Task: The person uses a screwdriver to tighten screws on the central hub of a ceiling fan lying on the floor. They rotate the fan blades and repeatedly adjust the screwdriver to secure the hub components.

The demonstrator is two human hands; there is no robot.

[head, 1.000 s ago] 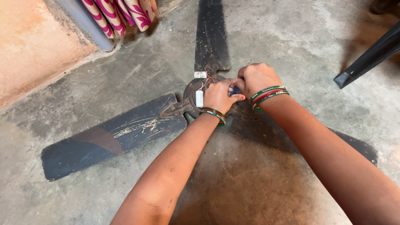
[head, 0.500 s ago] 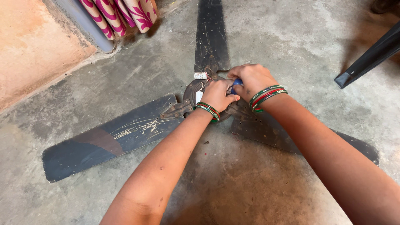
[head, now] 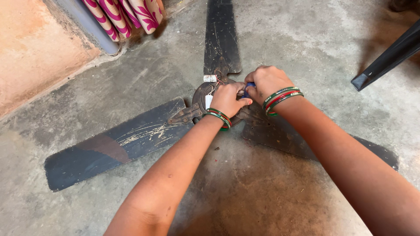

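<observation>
A dark, dusty ceiling fan lies flat on the concrete floor, with one blade (head: 113, 146) reaching left, one blade (head: 222, 37) pointing away and a third running right under my arm. Both hands meet over its round motor hub (head: 200, 97). My left hand (head: 227, 99) rests closed on the hub beside a small white tag. My right hand (head: 266, 82) is closed round a blue-handled tool (head: 249, 87), mostly hidden in the fist, its tip at the hub. Green and red bangles ring both wrists.
A rolled pink-and-white patterned cloth (head: 131, 15) and a grey pipe (head: 85, 24) stand against the orange wall at the upper left. A dark chair leg (head: 385, 59) slants in from the upper right.
Both hands stay at the hub; the fists have shifted slightly, the right hand turning a little over the blue handle. The fan has not moved.
</observation>
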